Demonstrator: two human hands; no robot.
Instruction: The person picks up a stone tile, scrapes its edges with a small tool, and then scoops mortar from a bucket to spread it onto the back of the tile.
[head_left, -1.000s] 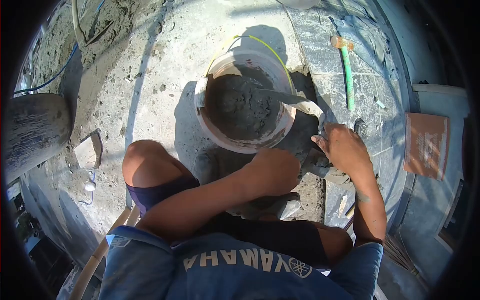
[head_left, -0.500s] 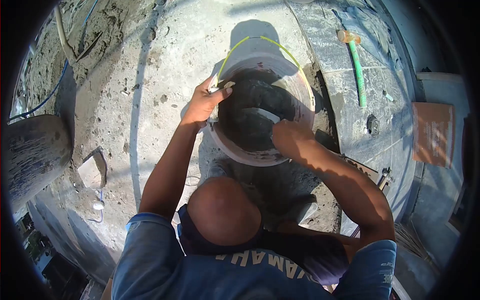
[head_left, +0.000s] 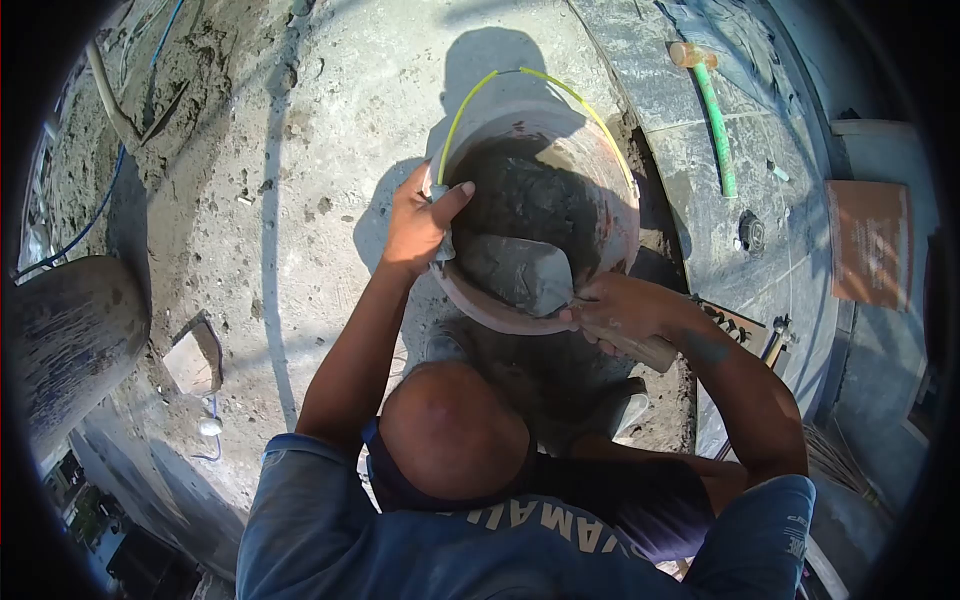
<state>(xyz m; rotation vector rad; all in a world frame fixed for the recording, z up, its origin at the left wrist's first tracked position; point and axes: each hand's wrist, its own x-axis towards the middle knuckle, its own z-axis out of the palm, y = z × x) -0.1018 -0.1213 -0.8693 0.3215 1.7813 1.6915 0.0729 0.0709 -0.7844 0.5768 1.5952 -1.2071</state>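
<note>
A round bucket (head_left: 545,118) with a yellow-green wire handle (head_left: 460,115) stands on the ground, holding dark wet mortar (head_left: 535,190). My left hand (head_left: 418,228) grips its left rim, thumb over the edge. In my right hand (head_left: 635,308) is a trowel, its wooden handle (head_left: 640,347) sticking out below the fingers. The trowel blade (head_left: 545,280) lies low over the mortar at the bucket's near side, smeared grey, its tip pointing left. Part of the right hand's grip is hidden behind the hand itself.
A mallet with a green handle (head_left: 718,130) lies on the grey tiles at right, near a brown box-like slab (head_left: 868,243). A large dark container (head_left: 80,310) and a broken tile piece (head_left: 193,360) are at left. A hoe-like tool (head_left: 125,125) lies upper left.
My right hand has pulled back toward the bucket's near right rim and turned, bringing the trowel blade and handle into clear view. My left hand stays on the rim.
</note>
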